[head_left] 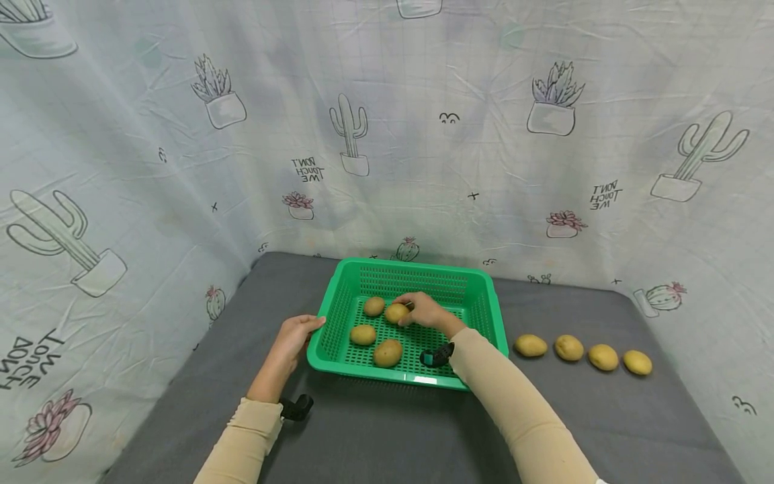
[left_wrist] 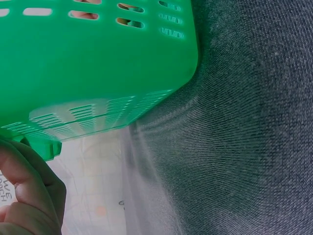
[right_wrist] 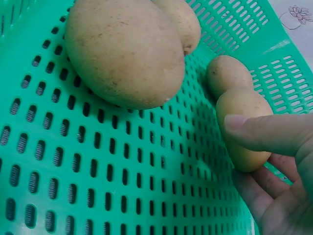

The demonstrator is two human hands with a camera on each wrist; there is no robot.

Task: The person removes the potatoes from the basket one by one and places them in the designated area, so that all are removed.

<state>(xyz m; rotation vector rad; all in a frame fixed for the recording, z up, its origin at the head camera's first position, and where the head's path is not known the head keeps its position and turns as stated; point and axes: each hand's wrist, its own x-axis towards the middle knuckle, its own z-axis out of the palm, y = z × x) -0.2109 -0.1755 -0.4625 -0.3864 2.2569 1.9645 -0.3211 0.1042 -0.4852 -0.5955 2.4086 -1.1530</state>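
A green plastic basket (head_left: 417, 380) with slotted walls stands on the grey cloth. Inside it, my right hand (head_left: 426, 311) holds a potato (right_wrist: 244, 129) between thumb and fingers, low over the basket floor. Three other potatoes lie in the basket: one at the back (head_left: 373, 306), one at the left (head_left: 363, 335) and a larger one (head_left: 388, 353) near the front. My left hand (head_left: 297, 333) grips the basket's left rim, thumb on top; in the left wrist view its curled fingers (left_wrist: 36, 181) show beside the outer wall.
To the right of the basket, several potatoes (head_left: 569, 347) lie in a row on the grey cloth (head_left: 387, 430). A pale curtain (head_left: 411, 168) printed with cacti hangs behind and at the sides. Black straps with small devices (head_left: 296, 407) sit on both wrists.
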